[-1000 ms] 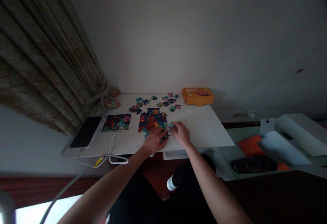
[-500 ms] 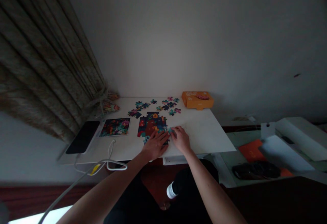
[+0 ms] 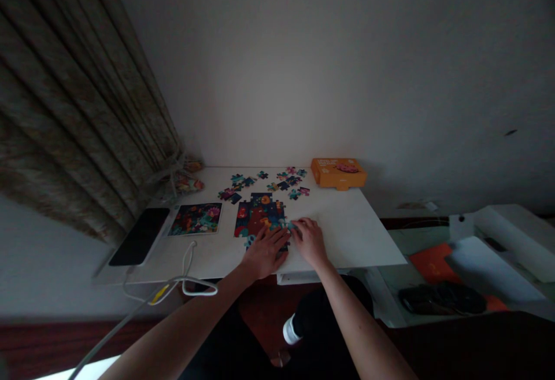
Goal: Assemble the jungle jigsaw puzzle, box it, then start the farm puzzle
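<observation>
Two hands rest on your part-built jigsaw puzzle (image 3: pixel 259 218) on the worktop (image 3: pixel 347 235): your left hand (image 3: pixel 264 251) lies open, fingers (image 3: pixel 271 238) spread, and your right hand (image 3: pixel 309 242) touches a teal piece (image 3: pixel 287 225), grip unclear. Loose pieces (image 3: pixel 264 182) lie beyond

The jigsaw pieces (image 3: pixel 260 218) look like thin pressed card with a matt printed face. The bench (image 3: pixel 342 235) has a smooth, pale, lightly sheened top. Beside it, the orange box (image 3: pixel 338 173) appears to be smooth printed cardboard, and the picture card (image 3: pixel 195 219) is paper-like with a soft sheen. The black phone (image 3: pixel 139 236) has a glossy glass face. The curtain (image 3: pixel 78 96) is coarse woven cloth, and the white cable (image 3: pixel 186 283) is smooth plastic.
</observation>
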A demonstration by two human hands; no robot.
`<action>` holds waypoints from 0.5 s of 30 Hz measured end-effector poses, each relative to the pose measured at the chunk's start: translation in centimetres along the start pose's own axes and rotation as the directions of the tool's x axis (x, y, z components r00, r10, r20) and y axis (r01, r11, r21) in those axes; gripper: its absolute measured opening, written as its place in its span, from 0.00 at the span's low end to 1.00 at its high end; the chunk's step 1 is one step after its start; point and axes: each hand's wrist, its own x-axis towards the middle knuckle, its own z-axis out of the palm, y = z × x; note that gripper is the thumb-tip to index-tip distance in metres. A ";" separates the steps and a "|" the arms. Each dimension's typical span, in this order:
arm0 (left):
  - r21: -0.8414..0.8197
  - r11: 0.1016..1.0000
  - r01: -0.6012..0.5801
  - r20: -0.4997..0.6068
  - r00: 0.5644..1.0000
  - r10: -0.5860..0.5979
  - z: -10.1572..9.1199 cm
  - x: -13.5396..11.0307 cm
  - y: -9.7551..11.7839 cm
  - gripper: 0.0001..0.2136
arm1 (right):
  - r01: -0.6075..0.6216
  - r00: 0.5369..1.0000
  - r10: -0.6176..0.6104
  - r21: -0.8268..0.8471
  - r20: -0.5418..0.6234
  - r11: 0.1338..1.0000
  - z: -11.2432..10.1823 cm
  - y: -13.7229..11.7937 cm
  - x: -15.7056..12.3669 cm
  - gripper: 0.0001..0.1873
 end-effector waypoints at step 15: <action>-0.013 0.997 0.080 -0.077 0.994 -0.081 0.0 -0.1 0.0 0.22 | -0.088 0.987 0.099 0.090 -0.126 0.992 1.6 6.7 7.4 0.18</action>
